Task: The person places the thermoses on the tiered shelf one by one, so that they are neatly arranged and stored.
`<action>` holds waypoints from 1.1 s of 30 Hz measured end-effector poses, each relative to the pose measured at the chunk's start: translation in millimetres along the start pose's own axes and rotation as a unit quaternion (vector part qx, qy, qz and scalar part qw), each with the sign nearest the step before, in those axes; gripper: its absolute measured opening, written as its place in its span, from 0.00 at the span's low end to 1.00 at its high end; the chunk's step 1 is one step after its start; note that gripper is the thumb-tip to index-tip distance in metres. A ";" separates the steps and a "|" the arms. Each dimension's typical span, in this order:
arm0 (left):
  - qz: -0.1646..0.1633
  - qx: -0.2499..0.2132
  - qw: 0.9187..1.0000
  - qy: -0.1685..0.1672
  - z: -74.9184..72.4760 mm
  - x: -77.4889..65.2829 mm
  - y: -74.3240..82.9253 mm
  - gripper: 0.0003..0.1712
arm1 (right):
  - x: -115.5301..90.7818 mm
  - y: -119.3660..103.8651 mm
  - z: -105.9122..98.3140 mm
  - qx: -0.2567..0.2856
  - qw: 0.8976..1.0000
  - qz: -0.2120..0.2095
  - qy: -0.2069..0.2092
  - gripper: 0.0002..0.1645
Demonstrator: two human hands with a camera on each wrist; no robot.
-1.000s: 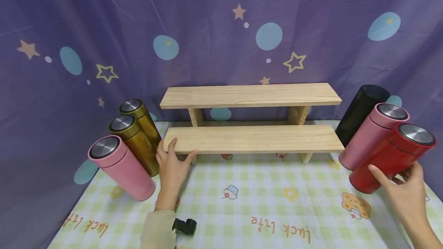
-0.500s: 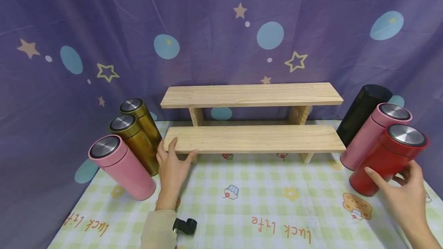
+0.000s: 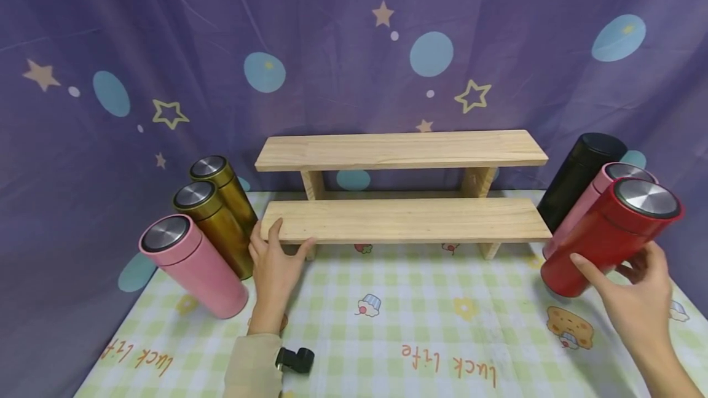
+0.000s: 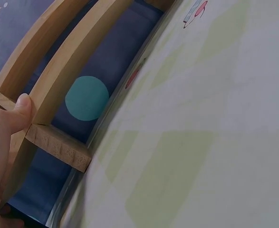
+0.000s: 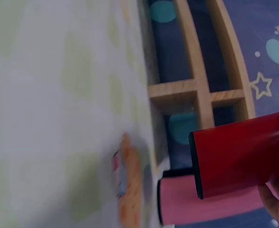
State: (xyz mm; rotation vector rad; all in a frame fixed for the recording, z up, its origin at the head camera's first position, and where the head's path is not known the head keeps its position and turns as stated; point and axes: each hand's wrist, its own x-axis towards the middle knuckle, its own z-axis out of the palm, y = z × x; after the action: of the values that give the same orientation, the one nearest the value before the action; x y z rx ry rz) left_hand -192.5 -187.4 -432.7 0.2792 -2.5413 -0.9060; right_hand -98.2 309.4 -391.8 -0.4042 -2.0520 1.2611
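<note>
My right hand (image 3: 636,303) grips a red thermos bottle (image 3: 600,241) with a silver-topped lid, the thumb along its near side. In the right wrist view the base of the red bottle (image 5: 239,156) hangs above the tablecloth, in front of a pink thermos bottle (image 5: 182,204). At the other side, my left hand (image 3: 276,272) holds the left end of a two-tier wooden shelf (image 3: 404,221) at its lower board. The left wrist view has the thumb (image 4: 23,109) pressed on that board's front edge; the other fingers are mostly hidden there.
Behind the red bottle stand a pink bottle (image 3: 627,171) and a black one (image 3: 581,171). On the left are two gold bottles (image 3: 224,232) and another pink bottle (image 3: 204,275). A checked tablecloth (image 3: 420,330) covers the table; a purple curtain (image 3: 343,29) hangs behind.
My right hand has raised the red thermos bottle off the tablecloth and shifted it slightly left, so it covers more of the pink bottle. The left hand stays on the shelf.
</note>
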 end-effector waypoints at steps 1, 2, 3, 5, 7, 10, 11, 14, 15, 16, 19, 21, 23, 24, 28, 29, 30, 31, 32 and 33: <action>0.000 0.001 1.000 0.000 0.0 0.1 -0.1 0.51 | 0.3 -2.8 1.3 0.003 1.000 -0.002 0.000 0.46; 0.001 0.001 1.000 0.000 0.2 0.3 -0.1 0.52 | 0.8 -5.6 2.7 0.007 1.000 -0.006 -0.001 0.46; 0.000 0.002 1.000 0.000 0.1 0.3 -0.1 0.52 | 1.4 -8.2 4.1 0.011 1.000 -0.011 -0.002 0.46; 0.000 0.004 1.000 0.000 0.2 0.3 0.2 0.52 | 3.3 -13.2 6.6 0.022 1.000 -0.020 -0.004 0.46; 0.000 0.005 1.000 0.001 0.1 0.1 0.5 0.52 | 4.9 -18.1 9.0 0.031 0.999 -0.026 -0.009 0.46; 0.002 0.006 1.000 0.003 -0.1 -0.3 0.6 0.52 | 7.5 -25.4 12.3 0.043 0.999 -0.027 -0.017 0.47; 0.004 0.006 1.000 0.004 -0.2 -0.3 0.5 0.52 | 8.4 -27.7 13.4 0.046 0.998 -0.027 -0.020 0.47; 0.006 0.005 1.000 0.008 -1.0 -0.5 0.4 0.51 | 11.5 -34.9 16.9 0.058 0.997 -0.033 -0.030 0.46; 0.007 0.005 1.000 0.010 -1.1 -0.5 0.4 0.51 | 12.8 -37.5 18.3 0.064 0.997 -0.037 -0.034 0.46; 0.007 0.005 1.000 0.011 -1.4 -0.5 0.5 0.51 | 13.9 -39.7 19.6 0.069 0.996 -0.041 -0.037 0.46; 0.007 0.003 1.000 0.016 -2.0 -0.5 0.6 0.50 | 17.3 -45.9 24.2 0.079 0.995 -0.050 -0.044 0.46; 0.006 0.002 1.000 0.019 -1.8 -0.6 0.5 0.50 | 19.5 -49.6 27.7 0.084 0.994 -0.052 -0.050 0.44; 0.005 0.001 1.000 0.021 -1.5 -0.7 0.5 0.50 | 21.7 -52.9 31.6 0.087 0.993 -0.054 -0.055 0.44; 0.005 0.000 1.000 0.021 -1.4 -0.9 0.7 0.50 | 22.9 -54.4 33.7 0.089 0.993 -0.056 -0.057 0.44; 0.003 0.001 1.000 0.017 -0.3 -0.9 1.4 0.50 | 27.6 -59.8 42.9 0.104 0.991 -0.062 -0.065 0.45; 0.003 0.001 1.000 0.016 -0.2 -0.8 1.8 0.50 | 28.5 -61.0 45.3 0.107 0.990 -0.064 -0.068 0.45; 0.003 0.001 1.000 0.015 -0.1 -0.7 2.1 0.50 | 29.4 -62.3 47.7 0.111 0.989 -0.065 -0.070 0.45; 0.003 0.001 1.000 0.014 0.0 -0.5 2.5 0.51 | 30.2 -63.6 50.0 0.113 0.989 -0.068 -0.071 0.46; 0.003 0.001 1.000 0.015 0.1 -0.3 2.8 0.51 | 30.9 -65.0 52.4 0.116 0.988 -0.071 -0.072 0.46; 0.004 0.001 1.000 0.016 0.1 0.1 3.0 0.51 | 31.6 -66.4 54.8 0.118 0.988 -0.075 -0.073 0.46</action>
State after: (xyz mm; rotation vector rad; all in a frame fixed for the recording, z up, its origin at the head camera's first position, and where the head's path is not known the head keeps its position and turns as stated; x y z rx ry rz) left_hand -192.8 -185.0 -430.8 0.2808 -2.5135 -0.8885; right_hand -153.0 259.6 -337.7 -0.0487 -1.9793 1.4544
